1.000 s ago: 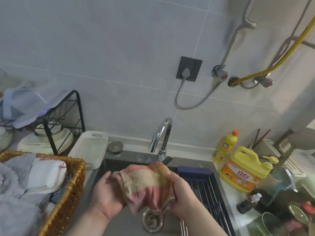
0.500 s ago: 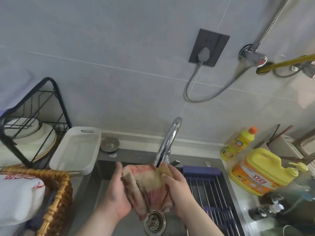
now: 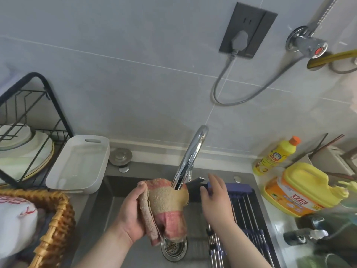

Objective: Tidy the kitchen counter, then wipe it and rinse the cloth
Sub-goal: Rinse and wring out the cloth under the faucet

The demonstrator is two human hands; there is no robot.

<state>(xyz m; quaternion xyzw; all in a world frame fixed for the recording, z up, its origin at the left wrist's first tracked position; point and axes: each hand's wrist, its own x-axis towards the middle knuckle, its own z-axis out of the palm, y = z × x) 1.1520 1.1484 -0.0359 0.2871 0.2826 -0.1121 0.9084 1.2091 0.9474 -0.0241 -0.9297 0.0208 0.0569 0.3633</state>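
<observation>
Now only one hand had the cloth. A moment before, both hands had squeezed the pink and tan fluffy cloth [image 3: 166, 206] together, right under the mouth of the curved shiny metal tap [image 3: 193, 157]. Then the right hand [image 3: 216, 200] let go. It had moved off to the right of the tap, low down by the tap's foot, with its fingers straight and spread and nothing in them. Its fingertips were close to the small dark grey lever [image 3: 196, 180] that stuck out from the foot of the tap, but I could not tell if they touched it. The left hand [image 3: 131, 215] had stayed where it was, just below and left of the tap's mouth. Its fingers and thumb were curled round the bunched-up cloth, which hung down in a lump toward the round metal drain hole [image 3: 173, 248] under the tap. The cloth was inside the grey steel sink [image 3: 108, 200], and its top edge sat right behind the tap's mouth. I could not see if water was coming out. My guess was that the free hand was going for the lever, to turn the water on or off. That would mean the rinsing part, the last job, was under way, and the cloth would need a good squeeze after.
</observation>
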